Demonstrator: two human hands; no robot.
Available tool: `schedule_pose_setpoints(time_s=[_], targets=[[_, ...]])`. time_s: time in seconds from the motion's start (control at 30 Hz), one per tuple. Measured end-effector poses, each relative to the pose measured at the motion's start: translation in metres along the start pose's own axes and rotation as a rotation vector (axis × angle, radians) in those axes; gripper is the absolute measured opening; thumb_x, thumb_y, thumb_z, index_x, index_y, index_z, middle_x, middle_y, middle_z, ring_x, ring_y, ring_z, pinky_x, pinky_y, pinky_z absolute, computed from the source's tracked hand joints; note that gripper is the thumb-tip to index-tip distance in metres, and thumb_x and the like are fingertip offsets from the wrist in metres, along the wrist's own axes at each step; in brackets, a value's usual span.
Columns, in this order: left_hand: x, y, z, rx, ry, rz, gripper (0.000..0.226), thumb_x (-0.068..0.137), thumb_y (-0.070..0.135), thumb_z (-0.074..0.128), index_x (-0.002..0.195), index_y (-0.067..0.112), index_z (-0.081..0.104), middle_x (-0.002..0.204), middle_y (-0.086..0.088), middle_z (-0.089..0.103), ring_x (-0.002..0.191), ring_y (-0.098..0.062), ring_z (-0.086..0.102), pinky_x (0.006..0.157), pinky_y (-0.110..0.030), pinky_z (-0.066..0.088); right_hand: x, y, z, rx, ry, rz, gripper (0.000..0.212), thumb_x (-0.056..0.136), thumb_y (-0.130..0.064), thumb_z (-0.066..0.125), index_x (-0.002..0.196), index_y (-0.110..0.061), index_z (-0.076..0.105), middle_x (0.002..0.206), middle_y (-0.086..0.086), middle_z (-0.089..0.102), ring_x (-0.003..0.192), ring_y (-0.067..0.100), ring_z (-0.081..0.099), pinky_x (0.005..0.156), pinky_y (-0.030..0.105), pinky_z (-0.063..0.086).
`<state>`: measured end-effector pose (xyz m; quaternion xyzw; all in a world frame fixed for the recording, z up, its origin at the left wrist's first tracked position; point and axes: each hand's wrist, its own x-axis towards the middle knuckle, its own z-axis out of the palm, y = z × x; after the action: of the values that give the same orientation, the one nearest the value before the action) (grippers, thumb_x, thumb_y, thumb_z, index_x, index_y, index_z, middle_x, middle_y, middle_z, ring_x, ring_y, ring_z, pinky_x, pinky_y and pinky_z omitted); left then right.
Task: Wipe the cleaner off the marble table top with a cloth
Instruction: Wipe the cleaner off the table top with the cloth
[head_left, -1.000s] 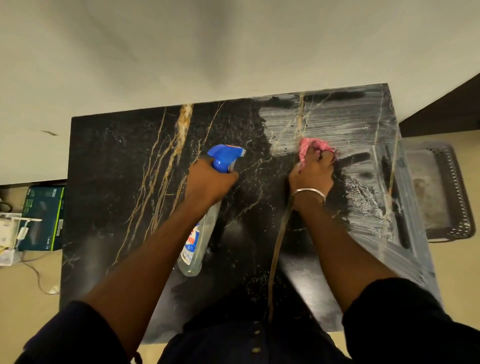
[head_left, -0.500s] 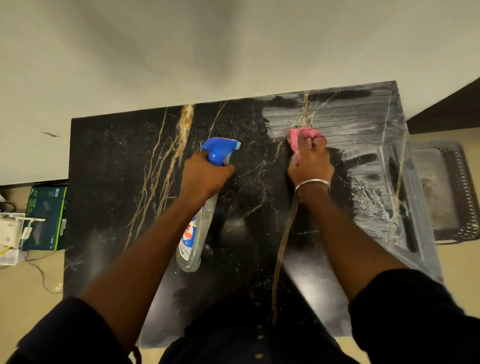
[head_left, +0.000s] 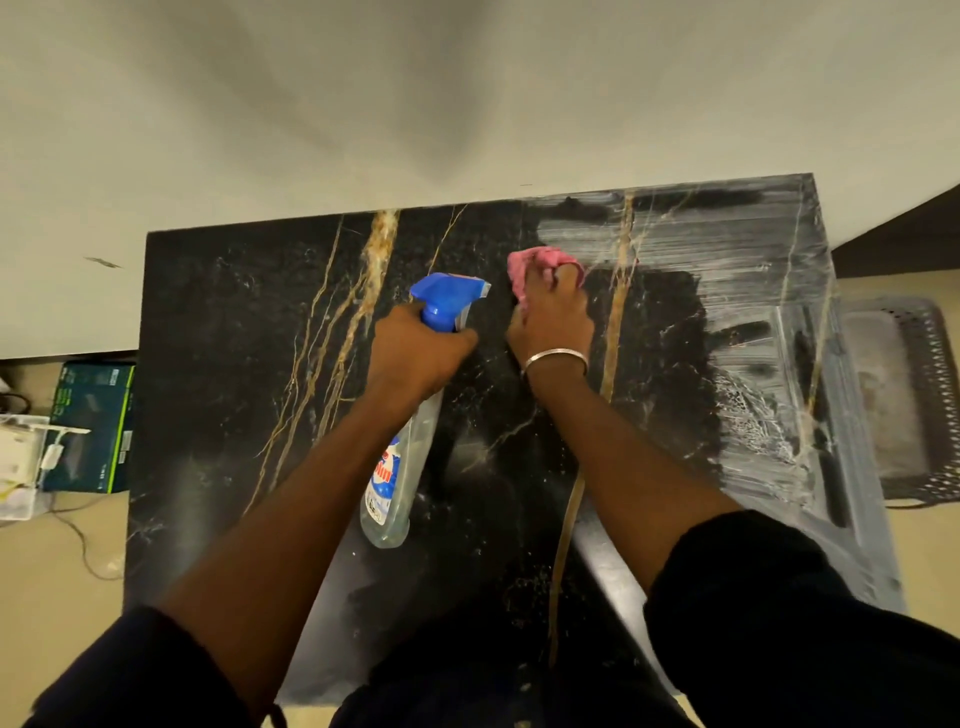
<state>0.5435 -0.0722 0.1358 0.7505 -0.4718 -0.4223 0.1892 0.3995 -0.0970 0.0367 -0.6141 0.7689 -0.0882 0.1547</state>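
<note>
The black marble table top (head_left: 234, 322) with gold veins fills the middle of the view. White cleaner film (head_left: 727, 249) streaks its far right part and right side. My right hand (head_left: 553, 317) grips a bunched pink cloth (head_left: 530, 267) and presses it on the marble just left of the film. My left hand (head_left: 415, 348) grips the neck of a clear spray bottle (head_left: 395, 467) with a blue trigger head, held above the table's middle.
A pale wall runs along the table's far edge. On the floor to the right lies a dark perforated tray (head_left: 914, 405). To the left on the floor are a dark green box (head_left: 91, 426), a white box (head_left: 18, 462) and a cable.
My right hand has slid the pink cloth leftward across the table, out of the white film and onto the dark marble. My left hand with the bottle has stayed near the middle.
</note>
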Motion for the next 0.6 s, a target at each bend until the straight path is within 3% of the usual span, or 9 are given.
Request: schedule_pose_setpoints(time_s=[0.17,0.33,0.43,0.6], targets=[[0.006,0.001,-0.002,0.018,0.020,-0.025,0.028,0.077,0.021,0.073,0.101,0.012,0.061,0.082,-0.005,0.065,0.074,-0.017,0.065,0.076,-0.035,0.058,0.005,0.002,-0.002,-0.066,-0.079,-0.168,0.056,0.090,-0.028,0.054,0.142,-0.020,0.036,0.141,0.017,0.033,0.111,0.039,0.051,0.080,0.048,0.053],[0.010,0.005,-0.004,0.000,-0.004,0.010,0.024,0.077,0.020,0.072,0.096,0.011,0.061,0.078,-0.005,0.064,0.071,-0.016,0.063,0.073,-0.033,0.056,0.023,0.079,-0.028,-0.093,0.056,0.082,0.052,0.088,-0.030,0.055,0.137,-0.017,0.041,0.137,0.018,0.038,0.109,0.041,0.053,0.079,0.051,0.053],[0.011,0.008,-0.002,-0.006,-0.002,0.022,0.021,0.079,0.019,0.072,0.095,0.013,0.060,0.076,-0.002,0.062,0.067,-0.012,0.060,0.065,-0.025,0.051,0.028,0.124,-0.045,-0.074,0.127,0.197,0.049,0.087,-0.029,0.055,0.134,-0.016,0.045,0.137,0.018,0.039,0.106,0.043,0.054,0.083,0.052,0.051],[0.016,0.006,-0.003,-0.013,0.005,0.027,0.019,0.078,0.019,0.072,0.091,0.014,0.059,0.074,-0.002,0.062,0.066,-0.012,0.060,0.067,-0.026,0.053,0.032,0.118,-0.043,-0.023,0.195,0.374,0.047,0.087,-0.026,0.055,0.132,-0.015,0.049,0.141,0.021,0.036,0.107,0.044,0.054,0.081,0.047,0.050]])
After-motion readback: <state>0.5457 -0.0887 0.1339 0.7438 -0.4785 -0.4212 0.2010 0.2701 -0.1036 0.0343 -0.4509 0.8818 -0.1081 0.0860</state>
